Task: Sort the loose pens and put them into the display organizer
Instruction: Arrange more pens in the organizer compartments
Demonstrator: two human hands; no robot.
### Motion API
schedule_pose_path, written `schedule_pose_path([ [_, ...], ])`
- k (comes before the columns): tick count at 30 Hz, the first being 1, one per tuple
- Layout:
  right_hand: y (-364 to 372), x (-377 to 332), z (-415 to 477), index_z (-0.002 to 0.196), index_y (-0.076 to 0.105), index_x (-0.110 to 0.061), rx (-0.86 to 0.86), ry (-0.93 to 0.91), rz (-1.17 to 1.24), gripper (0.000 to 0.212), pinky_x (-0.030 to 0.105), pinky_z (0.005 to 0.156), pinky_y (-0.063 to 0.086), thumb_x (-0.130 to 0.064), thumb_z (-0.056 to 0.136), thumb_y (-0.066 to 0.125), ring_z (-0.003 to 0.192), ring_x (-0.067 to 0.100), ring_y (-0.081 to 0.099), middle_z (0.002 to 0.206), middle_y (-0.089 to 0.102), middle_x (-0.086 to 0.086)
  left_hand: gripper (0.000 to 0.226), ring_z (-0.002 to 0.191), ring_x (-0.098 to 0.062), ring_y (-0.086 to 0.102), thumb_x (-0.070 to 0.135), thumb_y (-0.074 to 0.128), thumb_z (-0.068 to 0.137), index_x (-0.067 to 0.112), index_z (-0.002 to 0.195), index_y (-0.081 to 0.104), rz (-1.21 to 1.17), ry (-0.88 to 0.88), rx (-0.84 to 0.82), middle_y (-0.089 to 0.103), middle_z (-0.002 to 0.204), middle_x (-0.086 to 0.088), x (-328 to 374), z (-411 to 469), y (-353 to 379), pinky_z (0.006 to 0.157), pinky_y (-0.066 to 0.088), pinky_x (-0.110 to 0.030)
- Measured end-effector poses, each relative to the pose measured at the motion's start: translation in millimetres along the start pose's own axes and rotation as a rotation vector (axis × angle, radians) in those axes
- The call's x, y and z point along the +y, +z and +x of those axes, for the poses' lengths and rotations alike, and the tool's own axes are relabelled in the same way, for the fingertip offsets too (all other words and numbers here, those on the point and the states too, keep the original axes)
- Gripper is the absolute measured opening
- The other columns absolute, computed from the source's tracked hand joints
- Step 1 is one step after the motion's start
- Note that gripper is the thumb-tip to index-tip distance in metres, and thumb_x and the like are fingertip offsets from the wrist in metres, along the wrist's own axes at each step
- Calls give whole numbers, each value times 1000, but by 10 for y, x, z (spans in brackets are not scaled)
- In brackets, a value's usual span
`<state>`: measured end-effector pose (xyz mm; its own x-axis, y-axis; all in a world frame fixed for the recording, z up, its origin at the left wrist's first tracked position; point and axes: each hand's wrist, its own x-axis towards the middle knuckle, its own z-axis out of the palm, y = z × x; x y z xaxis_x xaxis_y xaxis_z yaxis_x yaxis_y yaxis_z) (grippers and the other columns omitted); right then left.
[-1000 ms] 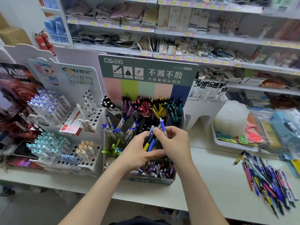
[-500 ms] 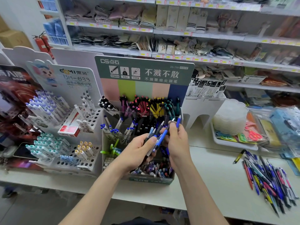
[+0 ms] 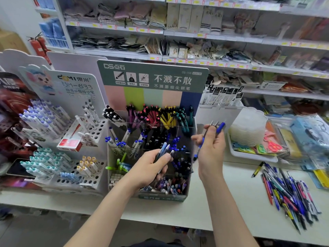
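A clear tiered display organizer (image 3: 192, 132) with a green header card stands at the middle of the white counter, its compartments full of coloured pens. My left hand (image 3: 149, 168) is in front of its middle tiers, closed around a small bunch of dark and blue pens (image 3: 164, 148). To the right of the organizer my right hand (image 3: 211, 148) is raised, holding a few blue pens (image 3: 220, 127) with their tips up. A heap of loose pens (image 3: 288, 191) lies on the counter at the right.
A white pen rack (image 3: 58, 139) with blue, teal and yellow pens stands left of the organizer. At the right rear is a white tray (image 3: 249, 155) with clear lids and scissors. Store shelves run behind, and the counter's front edge (image 3: 160, 220) is near me.
My hands were together in front of the organizer on one bunch of pens. They have parted: the right hand has swung right and up with a few blue pens, the left keeps the others.
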<state>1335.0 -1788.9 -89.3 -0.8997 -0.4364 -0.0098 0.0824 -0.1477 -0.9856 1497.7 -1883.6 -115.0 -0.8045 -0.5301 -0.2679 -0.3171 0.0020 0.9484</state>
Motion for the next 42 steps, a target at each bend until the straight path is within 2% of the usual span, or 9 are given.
schedule_pose_path([
  [7,-227,-212,155,128,30,-21,-453,373,-857,32,26,44,39,-26,105,51,62,20,48,93,56,11,27,61,-15,54,40,49,111,20,111,67,-99,3,187,75,88,2,24,102,53,59,44,-30],
  [11,-121,-279,294,125,33,-15,-638,291,-1196,25,30,46,50,-10,105,46,63,25,64,100,60,15,25,58,-11,55,41,48,112,23,112,65,-82,-9,240,79,102,10,33,126,98,57,47,-26],
  [15,26,-239,437,124,51,-13,-581,109,-1449,33,43,62,66,-3,94,59,72,30,74,98,63,14,25,56,-11,54,40,49,112,21,113,65,-103,-17,237,80,103,10,48,141,102,54,45,-25],
  [19,173,-282,504,122,60,-11,-579,19,-1525,41,35,61,59,-1,83,72,76,25,65,95,60,9,25,57,-11,54,40,49,112,21,114,65,-116,-23,229,80,102,9,48,134,78,54,45,-27],
  [22,208,-311,551,108,66,-8,-556,-47,-1524,33,30,52,49,-8,79,81,79,25,62,95,65,12,29,57,-12,54,40,48,112,17,115,65,-155,-37,217,80,102,6,47,136,52,56,46,-31],
  [26,112,-200,534,122,72,-8,-557,-143,-1422,42,37,73,60,-22,85,85,89,26,68,100,72,9,33,61,-14,54,39,46,113,13,120,65,-335,-84,185,81,103,-4,57,140,21,56,47,-30],
  [30,11,-72,247,111,79,-21,-264,-401,-1051,18,28,78,56,-28,94,75,82,9,70,91,76,-8,31,66,-15,57,35,51,113,11,127,65,-531,-117,176,74,94,-3,47,151,-15,60,49,-30],
  [34,79,-40,-254,82,70,-20,-395,-34,-636,24,40,57,62,-40,92,80,57,18,73,69,73,1,28,71,-14,58,28,54,111,8,129,64,-777,-75,225,64,89,-2,53,181,-38,70,50,-32],
  [42,166,172,-478,118,76,-23,-606,37,-519,33,40,68,66,-29,87,87,76,18,77,89,79,-2,28,103,-19,73,28,59,106,14,130,64,-961,36,344,76,101,-4,57,164,-44,88,62,-41],
])
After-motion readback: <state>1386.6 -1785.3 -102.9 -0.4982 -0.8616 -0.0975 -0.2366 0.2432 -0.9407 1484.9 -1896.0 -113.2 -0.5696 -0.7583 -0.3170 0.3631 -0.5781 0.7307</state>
